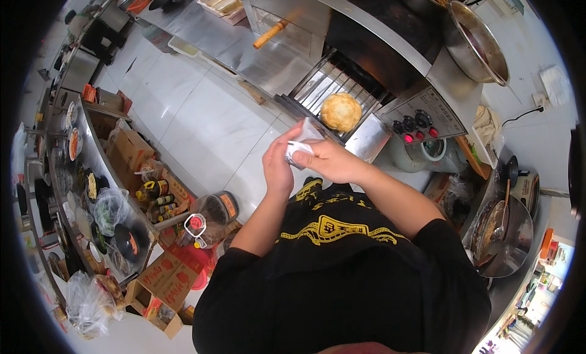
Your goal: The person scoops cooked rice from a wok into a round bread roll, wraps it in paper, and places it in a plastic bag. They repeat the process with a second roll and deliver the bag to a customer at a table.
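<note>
My left hand and my right hand meet in front of my apron, both closed on a small white paper bag. Part of the bag stands up between my fingers, and part is crumpled under my right thumb. Just beyond my hands, a round golden-brown flatbread lies on a metal rack pulled out of an oven. Whether anything is inside the bag cannot be seen.
Red buttons and black knobs sit on the oven's control panel. A wooden handle juts out left of the rack. At right stands a wok with a ladle; above it, a steel bowl. Cardboard boxes and bottles stand at left.
</note>
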Demonstrator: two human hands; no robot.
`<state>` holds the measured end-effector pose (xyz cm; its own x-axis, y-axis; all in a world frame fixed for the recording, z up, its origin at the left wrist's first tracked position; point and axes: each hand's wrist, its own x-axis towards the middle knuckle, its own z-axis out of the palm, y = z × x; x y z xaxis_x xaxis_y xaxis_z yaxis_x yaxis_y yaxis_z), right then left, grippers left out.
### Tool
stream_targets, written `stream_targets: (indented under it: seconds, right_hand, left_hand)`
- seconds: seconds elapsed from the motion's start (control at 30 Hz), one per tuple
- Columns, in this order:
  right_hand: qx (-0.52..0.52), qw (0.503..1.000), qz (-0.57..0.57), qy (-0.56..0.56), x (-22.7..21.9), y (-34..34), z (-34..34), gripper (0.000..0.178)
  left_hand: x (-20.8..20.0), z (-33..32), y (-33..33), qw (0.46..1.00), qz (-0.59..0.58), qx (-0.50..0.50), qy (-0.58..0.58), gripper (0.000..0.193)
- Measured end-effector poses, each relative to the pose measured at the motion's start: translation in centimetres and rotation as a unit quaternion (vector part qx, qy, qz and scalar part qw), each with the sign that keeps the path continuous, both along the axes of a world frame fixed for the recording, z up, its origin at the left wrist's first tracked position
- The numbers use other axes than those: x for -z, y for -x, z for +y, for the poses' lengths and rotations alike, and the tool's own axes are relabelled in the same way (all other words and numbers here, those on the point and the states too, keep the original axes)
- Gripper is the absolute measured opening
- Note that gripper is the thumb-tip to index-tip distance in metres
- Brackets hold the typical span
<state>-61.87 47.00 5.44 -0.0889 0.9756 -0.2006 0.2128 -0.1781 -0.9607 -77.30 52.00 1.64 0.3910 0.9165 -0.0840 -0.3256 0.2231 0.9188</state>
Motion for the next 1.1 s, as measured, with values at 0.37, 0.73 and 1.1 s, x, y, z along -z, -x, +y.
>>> stream_targets:
  seconds: [0.37, 0.73, 1.1]
  right_hand:
    - [0.071, 0.879, -0.446, 0.154, 6.2, -12.9, 6.6, 0.073]
    - [0.172, 0.93, -0.315, 0.076, 4.8, -10.8, 3.1, 0.067]
    - [0.284, 0.951, -0.102, -0.072, -4.4, -11.0, -15.9, 0.059]
  left_hand:
    - [2.2, 1.4, 5.2, 0.965, -0.105, -0.147, 0.192, 0.048]
    - [2.0, 0.2, 3.9, 0.956, -0.126, -0.15, 0.218, 0.044]
    - [0.8, -6.8, -9.7, 0.954, -0.125, 0.134, 0.239, 0.042]
